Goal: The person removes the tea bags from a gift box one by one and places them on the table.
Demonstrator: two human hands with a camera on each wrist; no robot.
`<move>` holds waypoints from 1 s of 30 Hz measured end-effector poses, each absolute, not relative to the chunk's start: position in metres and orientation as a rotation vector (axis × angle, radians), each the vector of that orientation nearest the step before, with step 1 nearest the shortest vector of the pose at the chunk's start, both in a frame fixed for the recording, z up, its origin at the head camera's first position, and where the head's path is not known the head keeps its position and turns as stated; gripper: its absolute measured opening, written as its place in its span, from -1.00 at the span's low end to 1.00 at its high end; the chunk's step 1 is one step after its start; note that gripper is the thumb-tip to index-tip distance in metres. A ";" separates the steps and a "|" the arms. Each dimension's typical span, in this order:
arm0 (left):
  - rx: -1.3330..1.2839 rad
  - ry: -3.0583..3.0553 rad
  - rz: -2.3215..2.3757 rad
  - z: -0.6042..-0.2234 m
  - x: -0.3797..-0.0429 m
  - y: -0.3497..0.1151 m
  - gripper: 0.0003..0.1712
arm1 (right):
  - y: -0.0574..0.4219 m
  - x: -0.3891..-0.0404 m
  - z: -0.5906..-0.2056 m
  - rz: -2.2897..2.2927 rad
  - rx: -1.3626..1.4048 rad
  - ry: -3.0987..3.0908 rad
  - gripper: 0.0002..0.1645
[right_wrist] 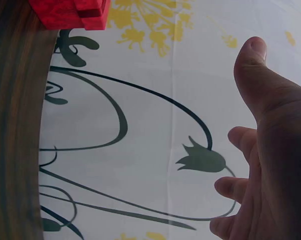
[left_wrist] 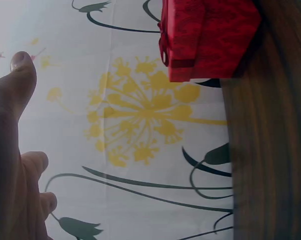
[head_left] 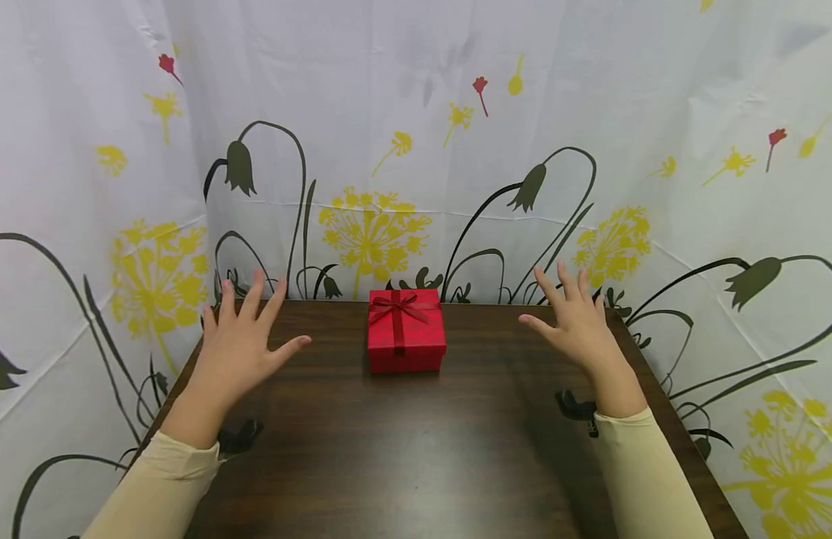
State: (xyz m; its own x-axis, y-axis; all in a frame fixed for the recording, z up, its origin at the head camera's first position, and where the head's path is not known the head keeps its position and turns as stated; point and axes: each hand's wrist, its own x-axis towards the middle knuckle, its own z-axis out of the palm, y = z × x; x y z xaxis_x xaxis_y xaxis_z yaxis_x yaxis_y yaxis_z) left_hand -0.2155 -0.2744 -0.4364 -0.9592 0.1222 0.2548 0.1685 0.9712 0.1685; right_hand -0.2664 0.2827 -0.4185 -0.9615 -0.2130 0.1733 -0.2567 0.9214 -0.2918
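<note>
Sitting near the table's [head_left: 416, 457] far edge, approx. mid-width, the red box [head_left: 418, 352] has its lid on and a dark red ribbon [head_left: 398, 333] tied in a bow on top. L hand [head_left: 239, 352] and R hand [head_left: 579, 326] flank it, well apart from it, raised, fingers spread wide, holding nothing. Step in hand: prob. ready position, pre-contact. Next move, as judged, calls for bringing both palms inward to the box sides, or one hand steadying while the other works the bow or lid; can't tell which. Beyond: patterned curtain [head_left: 389, 67] behind the table.

Hidden/cut off: box rear, underside & contents. L wrist view crops the box at the top; R wrist view shows a corner only. Some fingers N/A in both wrist views. Black gear [head_left: 240, 436] by the L sleeve [head_left: 162, 479]: dark, details unclear.
</note>
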 end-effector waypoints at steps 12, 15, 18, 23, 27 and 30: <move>-0.230 -2.892 -0.344 -0.449 -0.214 -0.261 0.28 | 0.276 -0.266 -0.437 0.533 0.390 -2.924 0.16; -0.227 -2.888 -0.348 -0.451 -0.213 -0.260 0.28 | 0.272 -0.265 -0.440 0.570 0.412 -2.904 0.16; -0.228 -2.877 -0.359 -0.452 -0.211 -0.260 0.27 | 0.269 -0.265 -0.443 0.590 0.428 -2.882 0.16; -0.228 -2.854 -0.377 -0.452 -0.211 -0.261 0.26 | 0.264 -0.265 -0.446 0.620 0.454 -2.844 0.14; -0.228 -2.841 -0.389 -0.452 -0.210 -0.260 0.25 | 0.257 -0.264 -0.449 0.652 0.465 -2.817 0.13; -0.232 -2.835 -0.408 -0.453 -0.210 -0.257 0.24 | 0.250 -0.264 -0.452 0.695 0.471 -2.798 0.12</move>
